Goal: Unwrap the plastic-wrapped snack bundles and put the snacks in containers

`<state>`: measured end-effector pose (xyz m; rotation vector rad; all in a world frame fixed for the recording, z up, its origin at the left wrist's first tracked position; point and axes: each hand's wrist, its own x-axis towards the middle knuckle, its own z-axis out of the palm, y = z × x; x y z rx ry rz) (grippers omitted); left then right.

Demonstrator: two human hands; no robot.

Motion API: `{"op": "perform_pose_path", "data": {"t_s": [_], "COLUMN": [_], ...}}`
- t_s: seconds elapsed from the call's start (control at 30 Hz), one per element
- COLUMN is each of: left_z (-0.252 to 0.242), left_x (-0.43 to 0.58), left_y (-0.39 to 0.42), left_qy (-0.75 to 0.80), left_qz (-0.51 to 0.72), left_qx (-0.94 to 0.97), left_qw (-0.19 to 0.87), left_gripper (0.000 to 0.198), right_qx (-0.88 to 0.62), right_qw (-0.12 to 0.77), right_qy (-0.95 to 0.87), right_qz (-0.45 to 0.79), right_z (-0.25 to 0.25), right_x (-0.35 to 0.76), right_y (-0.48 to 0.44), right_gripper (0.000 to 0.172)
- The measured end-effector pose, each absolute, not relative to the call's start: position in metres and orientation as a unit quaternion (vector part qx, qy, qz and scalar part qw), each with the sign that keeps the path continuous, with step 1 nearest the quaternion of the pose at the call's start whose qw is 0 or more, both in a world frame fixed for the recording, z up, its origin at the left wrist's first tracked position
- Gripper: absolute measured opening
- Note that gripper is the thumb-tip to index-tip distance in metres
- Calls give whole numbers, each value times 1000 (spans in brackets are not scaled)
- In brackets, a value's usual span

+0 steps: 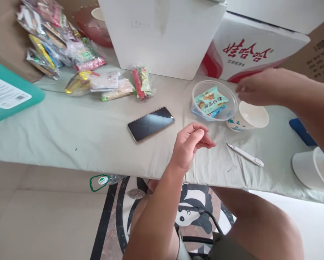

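My left hand (pixel 190 144) hovers over the cloth near the table's front edge, its fingers loosely curled and apart, holding nothing. My right hand (pixel 262 86) is blurred above a paper cup (pixel 239 124), just right of a clear plastic bowl (pixel 195 94); its fingertips are smeared. Inside the bowl lie a light green snack packet (pixel 211 99) and a blue packet (pixel 217 111). A white pen-like tool (pixel 245 154) rests on the cloth in front of the cup. Left of the bowl lies a dark phone (pixel 151 124).
Wrapped snacks (pixel 104 81) and a heap of packets (pixel 50 36) are at the back left, beside a teal container (pixel 10 94). White boxes (pixel 164 39) stand behind. A white tub (pixel 309 168) and a blue item (pixel 302 131) are at the right.
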<state>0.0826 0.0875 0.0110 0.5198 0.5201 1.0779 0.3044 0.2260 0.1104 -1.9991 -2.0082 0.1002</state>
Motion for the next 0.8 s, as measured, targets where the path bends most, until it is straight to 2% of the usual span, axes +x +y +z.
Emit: {"op": "perform_pose_path", "data": {"t_s": [0.03,0.07,0.17,0.27,0.4,0.47,0.57,0.7,0.8], "left_z": [12,14,16,15,14,15,17,17,14], "left_x": [78,74,63,55,44,40,35,30,27], "left_y": [89,90,92,94,96,96,96,94,93], "left_qy": [252,264,299,323,339,337,342,346,361], "left_qz": [515,530,580,616,615,615,617,622,646], "left_qx": [228,212,151,94,77,77,64,61,65], "left_qw": [787,778,743,712,707,709,706,700,669], "left_gripper": [28,25,28,39,41,41,42,36,24], "right_qx": [-696,-672,-614,-618,-637,-637,-634,-640,-580], "right_qw": [40,3,51,94,111,148,227,266,316], "right_qy": [-716,-738,-774,-759,-724,-711,-677,-618,-678], "right_qz": [40,68,146,181,242,259,299,371,323], "right_z": [118,121,106,62,8,-5,-9,4,12], "right_x": [273,240,145,81,47,45,56,86,120], "right_y": [225,224,235,266,301,308,312,287,224], "right_gripper": [24,17,32,53,82,90,86,78,66]}}
